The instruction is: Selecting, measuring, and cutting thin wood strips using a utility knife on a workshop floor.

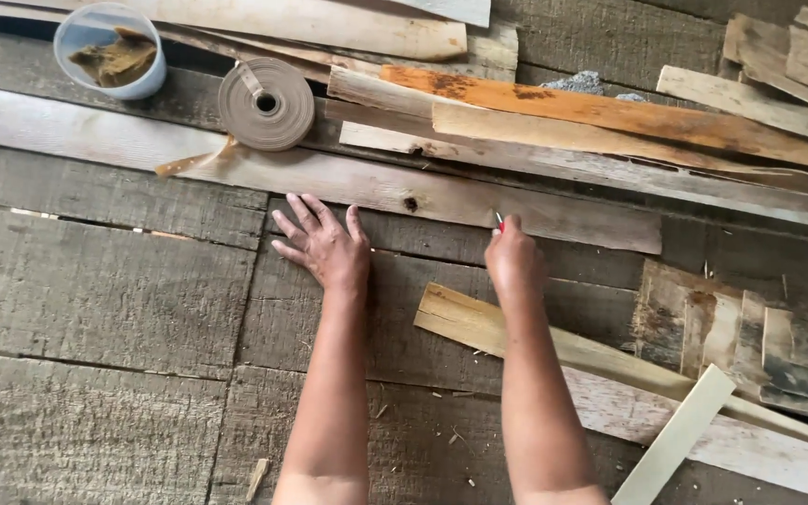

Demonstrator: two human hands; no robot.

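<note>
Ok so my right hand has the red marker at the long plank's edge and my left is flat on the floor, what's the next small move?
Probably slide the left hand up onto the long plank to steady it. The right hand already holds the red marker at the plank's near edge, and nothing pins the plank.

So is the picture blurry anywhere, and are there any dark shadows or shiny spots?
In the head view the light is soft and even, with no glare and only faint shadows under the left hand and the planks; the wood grain looks sharp; the small red tool in the right hand is too tiny to make out; the tape roll is clear.
</note>
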